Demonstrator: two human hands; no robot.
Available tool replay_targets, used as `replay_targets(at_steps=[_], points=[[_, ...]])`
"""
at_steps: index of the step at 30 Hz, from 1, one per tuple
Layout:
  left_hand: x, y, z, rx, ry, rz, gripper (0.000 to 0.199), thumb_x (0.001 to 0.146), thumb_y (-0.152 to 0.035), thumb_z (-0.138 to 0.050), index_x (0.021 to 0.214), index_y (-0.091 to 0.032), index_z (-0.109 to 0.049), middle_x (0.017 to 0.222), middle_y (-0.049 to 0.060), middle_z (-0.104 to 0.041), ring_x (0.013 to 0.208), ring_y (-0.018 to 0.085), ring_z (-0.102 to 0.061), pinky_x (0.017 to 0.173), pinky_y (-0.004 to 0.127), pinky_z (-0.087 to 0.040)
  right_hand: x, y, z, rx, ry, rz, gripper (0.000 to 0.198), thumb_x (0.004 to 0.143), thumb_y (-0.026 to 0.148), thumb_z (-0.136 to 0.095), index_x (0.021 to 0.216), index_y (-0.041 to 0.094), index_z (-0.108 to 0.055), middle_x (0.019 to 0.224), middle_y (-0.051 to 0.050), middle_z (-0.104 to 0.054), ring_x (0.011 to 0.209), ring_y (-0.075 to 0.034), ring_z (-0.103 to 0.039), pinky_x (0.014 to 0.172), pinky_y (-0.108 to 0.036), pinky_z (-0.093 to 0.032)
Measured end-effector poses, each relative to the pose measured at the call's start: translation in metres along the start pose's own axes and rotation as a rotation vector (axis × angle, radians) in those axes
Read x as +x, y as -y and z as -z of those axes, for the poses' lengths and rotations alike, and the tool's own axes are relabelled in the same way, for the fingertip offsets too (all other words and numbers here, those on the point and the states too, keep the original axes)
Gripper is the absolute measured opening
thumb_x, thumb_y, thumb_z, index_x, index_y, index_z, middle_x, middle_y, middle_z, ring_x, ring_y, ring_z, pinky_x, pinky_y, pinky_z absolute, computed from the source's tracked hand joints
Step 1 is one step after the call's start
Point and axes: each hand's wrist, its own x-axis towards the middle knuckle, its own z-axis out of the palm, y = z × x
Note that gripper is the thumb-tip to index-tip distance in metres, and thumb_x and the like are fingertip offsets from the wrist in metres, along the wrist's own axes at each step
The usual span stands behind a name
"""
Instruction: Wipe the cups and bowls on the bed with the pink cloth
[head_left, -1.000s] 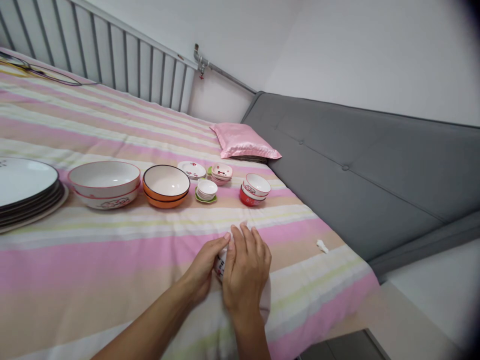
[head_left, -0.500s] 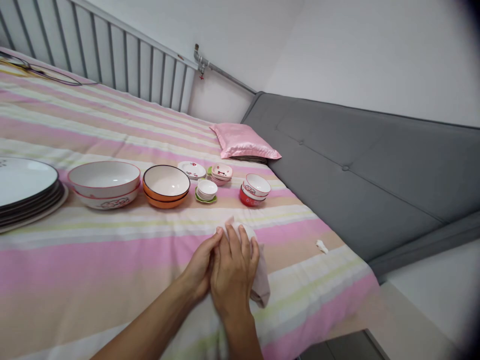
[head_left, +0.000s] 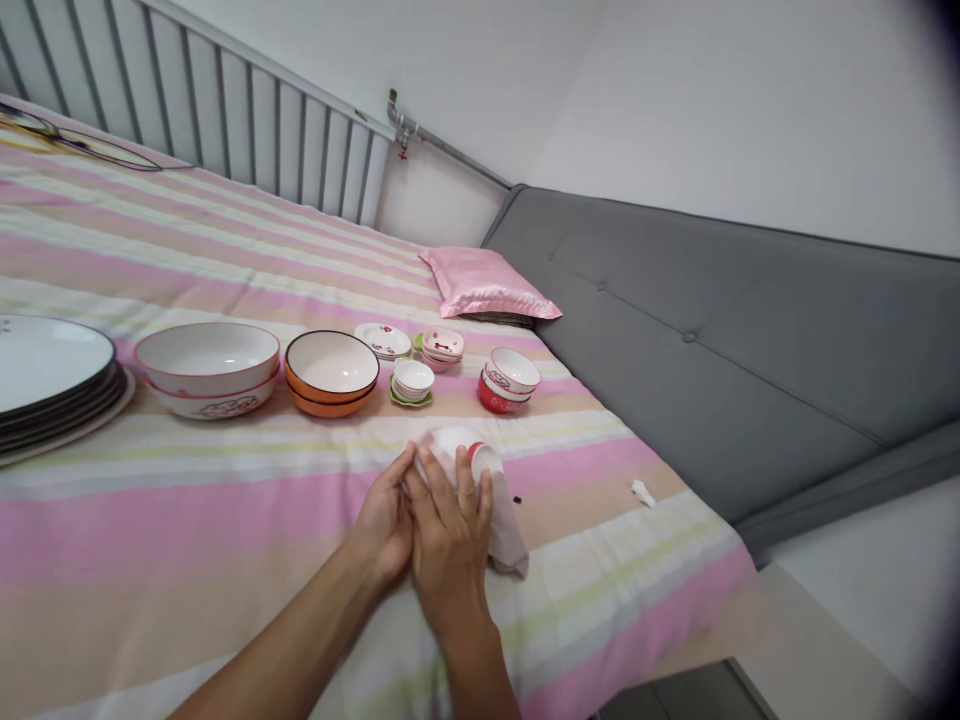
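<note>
Striped bedding in pink, cream and pale yellow covers the bed (head_left: 225,520), with a grey padded headboard (head_left: 712,340) along its right side and a white slatted rail behind.

Near the front edge both hands meet over a small white cup (head_left: 463,447) with a red rim. The right hand (head_left: 448,535) lies on top, its fingers (head_left: 465,490) curled around a pale cloth (head_left: 506,530) that is wrapped over the cup. The left hand (head_left: 384,520) presses against the same bundle from the side, its fingers closed onto it. Most of the cup is hidden by cloth and hands; only part of its base and rim show, so any pattern on it cannot be made out. It is tilted, but whether it rests on the bed or is held just above it I cannot tell.

Just to the right a tiny dark speck (head_left: 517,498) lies on the bedding, and further right a small white scrap (head_left: 642,491), both too small to identify.

Behind the hands runs a row of crockery: a red-and-white stack of small bowls (head_left: 510,380), a little stack of white dishes on a green saucer (head_left: 412,383), a pink stack (head_left: 442,347), a small plate (head_left: 384,341), orange bowls (head_left: 331,372), large white bowls (head_left: 208,366), and a plate stack (head_left: 52,385) cut off at the left edge. A pink pillow (head_left: 487,283) lies beyond.
</note>
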Motion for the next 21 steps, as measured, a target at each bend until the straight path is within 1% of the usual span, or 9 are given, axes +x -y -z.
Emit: replay_targets(at_steps=[2,6,9,12,14,17,21], points=[[0.001,-0.004,0.001,-0.014,0.023,0.017,0.019,0.088,-0.028,-0.053,0.087,-0.011,-0.063,0.072,0.006,-0.070,0.067,0.014,-0.069,0.066,0.021,-0.057,-0.001,0.000,-0.002,0.007,0.007,0.011,0.039,0.093,0.019,-0.044,0.129,0.031,-0.052,0.137,0.002,-0.052,0.142,-0.023,-0.020,0.112,-0.048,-0.016],[0.004,-0.011,0.005,-0.005,0.094,0.074,0.028,0.090,-0.031,-0.048,0.089,-0.008,-0.063,0.071,0.010,-0.071,0.068,0.018,-0.070,0.068,0.025,-0.058,-0.004,0.002,-0.006,0.046,-0.036,0.019,0.037,0.095,0.021,-0.041,0.128,0.033,-0.053,0.138,0.004,-0.051,0.143,-0.021,-0.017,0.114,-0.046,-0.010],[0.007,-0.016,0.009,0.011,0.154,0.076,0.031,0.090,-0.033,-0.047,0.092,-0.007,-0.063,0.070,0.011,-0.071,0.071,0.020,-0.071,0.070,0.028,-0.059,-0.005,0.003,-0.007,0.053,-0.060,0.052,0.037,0.096,0.020,-0.040,0.128,0.032,-0.053,0.138,0.005,-0.050,0.143,-0.020,-0.013,0.114,-0.045,-0.007],[0.007,-0.019,0.010,0.020,0.166,0.031,0.032,0.090,-0.034,-0.047,0.098,-0.007,-0.063,0.075,0.012,-0.072,0.076,0.022,-0.071,0.075,0.032,-0.058,-0.005,0.003,-0.007,0.056,-0.110,0.078,0.036,0.095,0.020,-0.041,0.126,0.031,-0.055,0.136,0.005,-0.053,0.144,-0.021,-0.011,0.114,-0.045,-0.009],[0.006,-0.021,0.008,0.033,0.132,-0.013,0.032,0.090,-0.033,-0.048,0.100,-0.008,-0.063,0.077,0.012,-0.073,0.077,0.023,-0.071,0.078,0.034,-0.058,-0.005,0.004,-0.005,0.047,-0.123,0.095,0.037,0.094,0.016,-0.040,0.125,0.030,-0.057,0.134,0.005,-0.055,0.144,-0.021,-0.011,0.114,-0.046,-0.011],[0.003,-0.025,0.005,0.035,0.109,-0.078,0.031,0.090,-0.033,-0.048,0.100,-0.009,-0.064,0.079,0.013,-0.073,0.078,0.024,-0.071,0.082,0.037,-0.056,-0.005,0.004,-0.003,0.024,-0.135,0.111,0.042,0.092,0.011,-0.040,0.124,0.033,-0.058,0.131,0.006,-0.057,0.144,-0.022,-0.009,0.113,-0.049,-0.013],[0.002,-0.029,0.003,0.005,0.131,-0.127,0.037,0.089,-0.036,-0.048,0.111,-0.009,-0.062,0.088,0.013,-0.074,0.086,0.026,-0.070,0.088,0.040,-0.054,-0.008,0.003,-0.004,0.029,-0.130,0.100,0.045,0.091,0.011,-0.044,0.126,0.037,-0.055,0.130,0.005,-0.059,0.144,-0.023,-0.010,0.111,-0.050,-0.019]])
